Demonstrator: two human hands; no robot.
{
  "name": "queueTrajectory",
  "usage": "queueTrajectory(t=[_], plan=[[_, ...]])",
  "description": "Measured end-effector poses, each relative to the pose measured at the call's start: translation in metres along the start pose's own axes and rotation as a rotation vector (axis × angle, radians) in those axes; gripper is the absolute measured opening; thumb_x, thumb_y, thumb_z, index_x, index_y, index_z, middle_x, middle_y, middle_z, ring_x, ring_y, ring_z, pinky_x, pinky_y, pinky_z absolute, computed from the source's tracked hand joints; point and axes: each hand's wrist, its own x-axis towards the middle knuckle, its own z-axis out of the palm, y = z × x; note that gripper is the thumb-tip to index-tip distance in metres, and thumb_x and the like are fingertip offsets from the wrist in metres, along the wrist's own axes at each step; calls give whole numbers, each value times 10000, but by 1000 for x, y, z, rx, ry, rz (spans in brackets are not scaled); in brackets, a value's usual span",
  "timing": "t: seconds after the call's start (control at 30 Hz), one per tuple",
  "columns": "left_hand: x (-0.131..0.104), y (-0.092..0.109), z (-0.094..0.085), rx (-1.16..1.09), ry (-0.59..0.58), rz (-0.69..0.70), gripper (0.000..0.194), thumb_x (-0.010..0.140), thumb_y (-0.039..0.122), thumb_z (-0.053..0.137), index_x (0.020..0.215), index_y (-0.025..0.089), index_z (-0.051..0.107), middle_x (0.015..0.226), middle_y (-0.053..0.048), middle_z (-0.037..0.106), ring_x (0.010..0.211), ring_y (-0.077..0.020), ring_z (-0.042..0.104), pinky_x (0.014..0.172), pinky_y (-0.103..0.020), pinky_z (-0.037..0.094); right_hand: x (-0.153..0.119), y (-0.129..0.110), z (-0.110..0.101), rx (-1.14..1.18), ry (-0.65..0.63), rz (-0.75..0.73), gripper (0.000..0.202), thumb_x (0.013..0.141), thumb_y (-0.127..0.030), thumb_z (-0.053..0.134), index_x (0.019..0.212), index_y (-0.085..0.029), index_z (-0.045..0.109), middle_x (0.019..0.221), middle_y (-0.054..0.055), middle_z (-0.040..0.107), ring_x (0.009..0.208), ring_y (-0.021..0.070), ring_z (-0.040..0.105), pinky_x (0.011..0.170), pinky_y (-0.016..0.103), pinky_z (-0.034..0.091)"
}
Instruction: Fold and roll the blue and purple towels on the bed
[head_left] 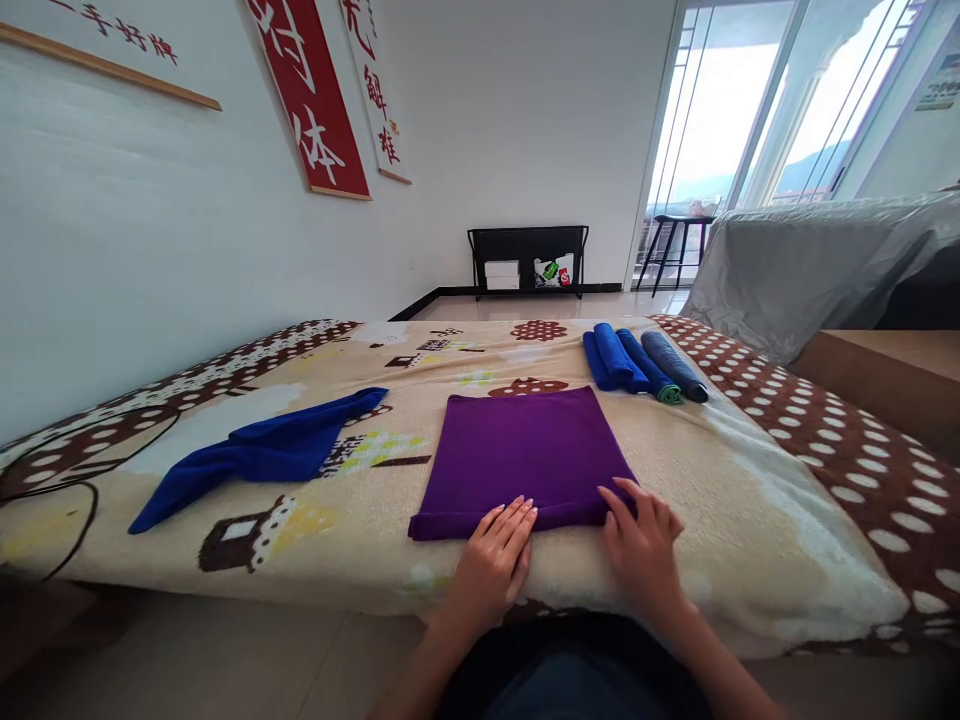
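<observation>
A purple cloth [525, 450], folded into a flat rectangle, lies on the patterned blanket in front of me. Its near edge is turned over into a narrow roll or fold. My left hand [501, 555] rests on the middle of that edge, fingers stretched out and side by side. At the near right corner, my right hand [643, 535] has bent fingers on top of the cloth and the thumb at the folded edge. Off to the left, a crumpled blue cloth [262, 448] lies loose. Several rolled blue and grey cloths [637, 362] sit side by side at the back right.
The cream and brown blanket [750, 500] covers a bed-like surface. A black cable [96, 510] loops at the left edge. Beyond stand a black rack [529, 245], a stool [679, 235] and a plastic-covered piece of furniture [825, 250]. A cardboard box [892, 375] is at the right.
</observation>
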Motion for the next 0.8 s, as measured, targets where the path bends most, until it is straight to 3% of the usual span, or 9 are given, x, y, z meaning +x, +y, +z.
queueTrajectory(t=[0.13, 0.27, 0.37, 0.63, 0.8], plan=[[1, 1, 0, 34, -24, 2, 473, 959, 147, 455, 1431, 134, 486, 1440, -112, 576, 1362, -227, 518, 1091, -445, 484, 8, -43, -1, 199, -254, -402, 485, 978, -154, 419, 1460, -155, 476, 1533, 70, 445, 1407, 221, 396, 1129, 407, 333], [-3, -4, 1, 53, -38, 8, 461, 971, 180, 466, 1429, 129, 494, 1442, -118, 574, 1371, -228, 508, 1100, -445, 469, 8, -55, 0, 202, -395, -469, 588, 1006, -259, 454, 1561, -138, 305, 1581, 66, 363, 1465, 201, 335, 1189, 399, 324], [-16, -19, -2, 78, -23, -13, 490, 979, 190, 459, 1468, 157, 458, 1462, -105, 555, 1379, -220, 500, 1096, -426, 461, 3, -33, -1, 178, -399, -440, 602, 1012, -318, 477, 1570, -182, 297, 1565, 61, 387, 1442, 213, 386, 1176, 428, 362], [-82, -77, -27, 158, 13, -142, 589, 960, 183, 486, 1535, 240, 366, 1479, -70, 544, 1398, -216, 475, 1141, -410, 356, -16, 66, -17, 67, -368, -351, 557, 1027, -314, 466, 1561, -236, 324, 1511, 54, 468, 1386, 204, 470, 1119, 424, 426], [-100, -90, -33, 102, 10, -240, 548, 974, 177, 443, 1511, 270, 386, 1484, -69, 538, 1410, -215, 459, 1130, -425, 341, -20, 93, -24, 77, -370, -318, 478, 1026, -299, 467, 1502, -274, 434, 1476, 36, 512, 1373, 199, 487, 1076, 415, 456]])
